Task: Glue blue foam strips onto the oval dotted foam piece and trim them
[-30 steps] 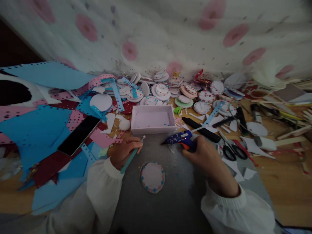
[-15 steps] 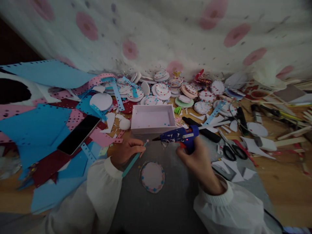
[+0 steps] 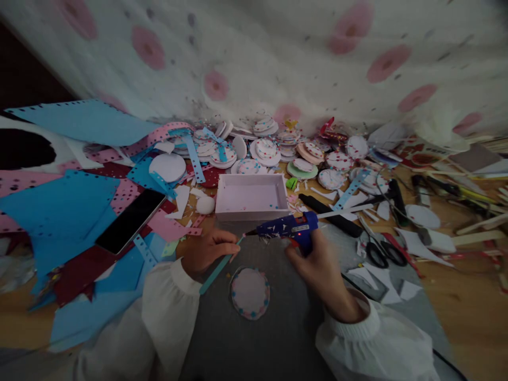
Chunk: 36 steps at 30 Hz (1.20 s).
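Note:
My left hand [image 3: 212,250] is closed around slim teal tweezers [image 3: 216,274], with a tiny pink piece [image 3: 243,236] at their tip. In my right hand [image 3: 323,270] is a blue hot glue gun [image 3: 291,227], a glue stick poking out of its back and a small red light lit. Its nozzle points left and meets or nearly meets the pink piece; I cannot tell which. Below, between the hands, a white disc [image 3: 251,293] edged with small pink and blue pieces lies on the grey mat [image 3: 254,349].
Behind the hands stands a shallow white box [image 3: 252,193] with a few tiny pieces inside. Decorated discs [image 3: 265,151] are heaped along the back. A phone [image 3: 130,221] lies on coloured foam sheets [image 3: 59,211] at left. Scissors [image 3: 384,253] and paper scraps lie at right.
The glue gun has moved slightly left and down, bringing its nozzle to the pink piece at the tweezers' tip. My left hand has hardly moved; the whole view has shifted a little.

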{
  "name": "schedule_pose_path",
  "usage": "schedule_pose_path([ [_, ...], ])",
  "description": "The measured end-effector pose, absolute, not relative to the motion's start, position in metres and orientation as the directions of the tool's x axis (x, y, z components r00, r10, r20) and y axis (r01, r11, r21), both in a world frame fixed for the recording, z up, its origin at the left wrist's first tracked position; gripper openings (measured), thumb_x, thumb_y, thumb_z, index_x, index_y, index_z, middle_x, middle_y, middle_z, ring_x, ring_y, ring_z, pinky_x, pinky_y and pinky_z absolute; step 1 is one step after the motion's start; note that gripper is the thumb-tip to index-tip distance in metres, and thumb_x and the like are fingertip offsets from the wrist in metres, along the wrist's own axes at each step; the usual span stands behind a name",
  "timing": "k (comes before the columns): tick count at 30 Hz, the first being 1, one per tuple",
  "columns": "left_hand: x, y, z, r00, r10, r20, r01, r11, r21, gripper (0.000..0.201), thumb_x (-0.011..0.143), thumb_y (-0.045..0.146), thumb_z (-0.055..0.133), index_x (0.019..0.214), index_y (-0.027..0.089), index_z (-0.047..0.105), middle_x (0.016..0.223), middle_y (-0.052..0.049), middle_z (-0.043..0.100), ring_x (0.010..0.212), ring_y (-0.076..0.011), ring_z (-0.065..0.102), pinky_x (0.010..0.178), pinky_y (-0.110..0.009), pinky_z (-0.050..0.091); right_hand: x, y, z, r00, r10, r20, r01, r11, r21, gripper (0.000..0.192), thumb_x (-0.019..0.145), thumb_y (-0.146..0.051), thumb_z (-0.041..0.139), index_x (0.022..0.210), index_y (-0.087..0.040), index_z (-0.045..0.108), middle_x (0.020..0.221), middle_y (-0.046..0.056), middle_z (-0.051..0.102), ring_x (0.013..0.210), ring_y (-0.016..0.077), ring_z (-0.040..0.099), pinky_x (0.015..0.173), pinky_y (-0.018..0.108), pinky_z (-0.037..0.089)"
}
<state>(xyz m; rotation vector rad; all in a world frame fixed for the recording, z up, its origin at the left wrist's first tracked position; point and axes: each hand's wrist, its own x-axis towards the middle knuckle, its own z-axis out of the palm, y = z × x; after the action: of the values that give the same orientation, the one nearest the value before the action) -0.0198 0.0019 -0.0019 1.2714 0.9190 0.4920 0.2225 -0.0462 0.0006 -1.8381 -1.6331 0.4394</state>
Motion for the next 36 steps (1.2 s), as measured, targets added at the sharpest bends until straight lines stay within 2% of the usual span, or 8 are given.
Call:
schedule_pose_path([
  [3,-0.021,0.002,-0.005,0.584,0.755,-0.299,0.172,0.245,0.954,0.030,0.076,0.030,0.060,0.052,0.015,0.052,0.050,0.002,0.046,0.048,-0.0093,0.040,0.048,-0.023,0.029,0.222,-0.046,0.001,0.163,0.972,0.168,0.763,-0.016,-0.647,0.042,0.070,-0.031,0.052,0.111,-0.019,0.056,0.069,-0.001,0.060,0.055,0.0158,0.052,0.052,0.027,0.039],
  [10,-0.021,0.001,-0.004,0.596,0.754,-0.276,0.133,0.246,0.960,0.032,0.077,0.031,0.059,0.051,0.015,0.051,0.051,0.002,0.044,0.048,-0.0091,0.039,0.049,-0.023,0.029,0.223,-0.047,0.000,0.151,0.969,0.193,0.795,-0.003,-0.607,0.039,0.071,-0.031,0.051,0.108,-0.019,0.057,0.059,-0.005,0.051,0.045,0.0125,0.042,0.045,0.025,0.032],
  [19,-0.019,0.002,0.000,0.587,0.752,-0.300,0.184,0.236,0.954,0.031,0.073,0.032,0.060,0.049,0.016,0.051,0.049,0.001,0.047,0.049,-0.0103,0.041,0.048,-0.023,0.029,0.224,-0.047,0.002,0.142,0.964,0.226,0.818,0.015,-0.576,0.037,0.072,-0.030,0.051,0.108,-0.021,0.055,0.061,-0.004,0.053,0.048,0.0139,0.044,0.047,0.025,0.032],
  [24,-0.018,0.002,0.001,0.581,0.763,-0.284,0.126,0.261,0.957,0.030,0.073,0.031,0.059,0.048,0.015,0.055,0.047,0.001,0.047,0.046,-0.0098,0.039,0.047,-0.023,0.029,0.231,-0.044,0.005,0.194,0.974,0.118,0.837,-0.102,-0.537,0.031,0.073,-0.037,0.053,0.098,-0.019,0.055,0.067,0.001,0.058,0.055,0.0178,0.052,0.050,0.027,0.033],
  [28,-0.015,0.001,0.003,0.514,0.793,-0.326,0.101,0.321,0.942,0.029,0.069,0.034,0.061,0.048,0.014,0.058,0.048,-0.001,0.050,0.046,-0.0096,0.040,0.046,-0.023,0.029,0.239,-0.041,-0.004,0.154,0.988,-0.007,0.869,-0.139,-0.476,0.030,0.077,-0.044,0.055,0.093,-0.019,0.052,0.067,0.002,0.059,0.058,0.0201,0.055,0.051,0.028,0.035],
  [30,-0.014,0.000,0.005,0.471,0.821,-0.323,0.079,0.326,0.942,0.029,0.068,0.034,0.061,0.048,0.014,0.059,0.048,0.000,0.049,0.044,-0.0082,0.035,0.043,-0.022,0.024,0.242,-0.041,-0.008,0.120,0.991,0.065,0.907,-0.083,-0.413,0.031,0.078,-0.046,0.057,0.089,-0.018,0.053,0.071,0.005,0.059,0.066,0.0235,0.057,0.057,0.032,0.040],
  [33,-0.014,0.000,0.006,0.436,0.852,-0.290,0.032,0.307,0.951,0.031,0.071,0.037,0.060,0.050,0.014,0.062,0.045,0.001,0.044,0.042,-0.0075,0.030,0.042,-0.022,0.018,0.243,-0.040,-0.004,0.140,0.936,0.322,0.948,-0.032,-0.317,0.034,0.078,-0.046,0.060,0.092,-0.016,0.055,0.084,0.012,0.060,0.082,0.0293,0.057,0.071,0.042,0.045],
  [36,-0.013,0.000,0.004,0.389,0.884,-0.259,-0.005,0.283,0.959,0.033,0.076,0.039,0.059,0.055,0.014,0.063,0.046,0.001,0.042,0.044,-0.0086,0.033,0.041,-0.022,0.020,0.235,-0.039,0.009,0.062,0.834,0.548,0.896,0.195,-0.399,0.019,0.085,-0.028,0.057,0.101,-0.019,0.055,0.096,0.011,0.061,0.091,0.0268,0.057,0.079,0.044,0.047],
])
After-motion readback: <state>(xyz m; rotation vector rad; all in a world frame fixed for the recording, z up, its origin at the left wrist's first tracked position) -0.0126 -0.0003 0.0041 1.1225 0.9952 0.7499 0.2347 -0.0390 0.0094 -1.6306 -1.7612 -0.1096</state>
